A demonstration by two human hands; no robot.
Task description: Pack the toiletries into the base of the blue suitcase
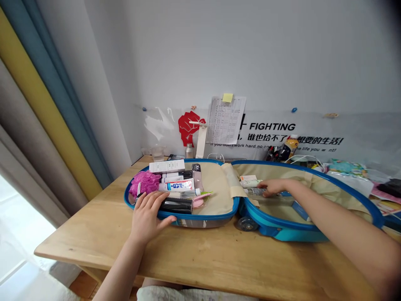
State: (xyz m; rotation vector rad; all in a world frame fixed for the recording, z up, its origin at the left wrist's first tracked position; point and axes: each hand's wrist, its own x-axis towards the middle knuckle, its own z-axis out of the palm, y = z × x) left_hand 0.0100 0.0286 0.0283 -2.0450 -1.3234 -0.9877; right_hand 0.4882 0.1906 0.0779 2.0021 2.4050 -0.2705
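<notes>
A blue suitcase [203,218] lies opened flat, its two beige-lined halves side by side. My left hand [148,215] rests over the near rim of the left half, fingers stretched and thumb apart, beside a black cylinder [177,205]. Around it in that half are a pink bath puff [147,181], a toothpaste tube [177,185], a white box [167,166] and a pink-handled item [199,202]. Inside the right half, my right hand [273,187] has its fingers closed around the end of a small clear bottle [255,191]. A white tube [251,183] and a blue box [300,210] lie near it.
The suitcase stands on a wooden table [200,255], with a wheel [247,223] at its near side. Behind are a metal bottle [189,151], a yellow-orange bottle [290,146] and pens. Packets and papers pile up at the right. Curtains [40,104] hang at the left.
</notes>
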